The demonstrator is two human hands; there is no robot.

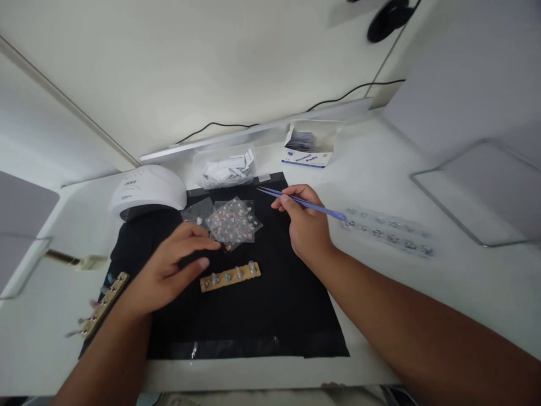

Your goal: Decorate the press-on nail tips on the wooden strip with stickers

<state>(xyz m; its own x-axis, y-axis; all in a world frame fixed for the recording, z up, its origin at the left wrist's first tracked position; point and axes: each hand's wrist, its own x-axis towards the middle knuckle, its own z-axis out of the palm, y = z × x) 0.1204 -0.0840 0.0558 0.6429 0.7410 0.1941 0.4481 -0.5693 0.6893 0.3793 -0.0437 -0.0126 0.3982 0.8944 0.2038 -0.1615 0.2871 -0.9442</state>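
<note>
In my right hand [307,217] are purple tweezers [313,206], pinched between thumb and fingers, their thin tips pointing left above the black mat [253,330]. My left hand [180,259] holds nothing, its thumb and index finger apart, just beside the clear sticker sheets [234,220]. Those sheets overlap in a fan and carry small white and orange designs. Nearer to me lies a gold nail-tip stand [230,276] with several small decorated nail tips upright on it. Whether the left fingertips touch a sheet is hard to tell.
A white nail lamp [147,189] stands at the back left, beside a clear tub of packets [226,169]. Behind are an open alcohol pads box [310,146] and a black cable [338,100]. A second nail-tip stand [105,304], a brush [76,259] and a clear strip [389,231] flank the mat.
</note>
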